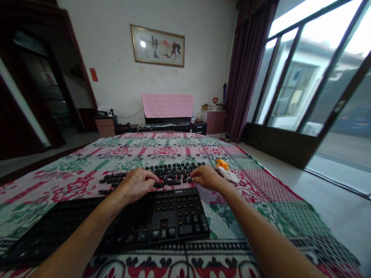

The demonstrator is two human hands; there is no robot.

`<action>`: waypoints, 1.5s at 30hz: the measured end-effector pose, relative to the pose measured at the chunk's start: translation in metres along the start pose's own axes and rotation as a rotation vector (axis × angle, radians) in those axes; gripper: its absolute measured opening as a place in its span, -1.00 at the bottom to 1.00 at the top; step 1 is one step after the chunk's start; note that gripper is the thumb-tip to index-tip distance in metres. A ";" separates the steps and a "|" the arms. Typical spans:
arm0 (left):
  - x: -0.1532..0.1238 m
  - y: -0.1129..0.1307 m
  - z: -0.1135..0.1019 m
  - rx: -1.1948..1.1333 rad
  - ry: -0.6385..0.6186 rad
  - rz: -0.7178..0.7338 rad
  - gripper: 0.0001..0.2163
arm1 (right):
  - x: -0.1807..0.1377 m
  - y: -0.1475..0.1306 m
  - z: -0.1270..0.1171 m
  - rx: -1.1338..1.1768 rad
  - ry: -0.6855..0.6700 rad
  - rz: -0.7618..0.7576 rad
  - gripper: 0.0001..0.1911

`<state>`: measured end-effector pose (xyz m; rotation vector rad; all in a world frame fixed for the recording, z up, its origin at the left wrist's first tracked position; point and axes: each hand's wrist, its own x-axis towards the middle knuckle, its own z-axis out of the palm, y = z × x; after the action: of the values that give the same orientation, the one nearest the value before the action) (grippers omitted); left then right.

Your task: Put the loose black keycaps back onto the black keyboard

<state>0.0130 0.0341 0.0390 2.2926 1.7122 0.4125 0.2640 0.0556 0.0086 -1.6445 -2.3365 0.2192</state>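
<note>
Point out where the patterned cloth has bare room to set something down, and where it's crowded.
Widest: the patterned cloth between the loose keycaps and its far edge. Smaller: between the keyboard and right forearm. Crowded: among the keycaps, around the left hand and right hand, and by the orange item and white item.

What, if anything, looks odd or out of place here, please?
The black keyboard looks odd: its right-hand section shows many bare key positions, while loose black keycaps lie scattered beyond it on the patterned cloth.
</note>
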 end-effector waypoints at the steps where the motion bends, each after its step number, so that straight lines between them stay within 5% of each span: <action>1: 0.001 -0.006 -0.004 0.010 0.000 -0.012 -0.70 | 0.003 0.001 0.002 -0.015 0.004 -0.018 -0.74; 9: 0.005 -0.042 -0.020 0.095 -0.039 -0.110 -0.75 | 0.020 0.005 0.008 -0.099 -0.045 -0.040 -0.72; 18: 0.002 -0.025 -0.011 0.139 -0.045 -0.039 -0.75 | 0.022 -0.001 0.010 -0.125 -0.124 -0.008 -0.74; 24: 0.001 -0.020 -0.009 0.122 -0.061 0.010 -0.76 | 0.010 -0.007 -0.014 -0.071 -0.207 -0.034 -0.79; 32: 0.001 -0.018 -0.005 0.114 -0.082 0.060 -0.76 | -0.023 -0.054 -0.036 0.275 -0.633 -0.279 -0.81; 45: -0.002 -0.010 0.005 0.104 -0.160 0.131 -0.76 | -0.036 -0.062 -0.014 0.173 -0.610 -0.278 -0.77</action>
<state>0.0052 0.0348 0.0307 2.4466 1.5461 0.1622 0.2244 0.0004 0.0345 -1.2694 -2.8372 0.9467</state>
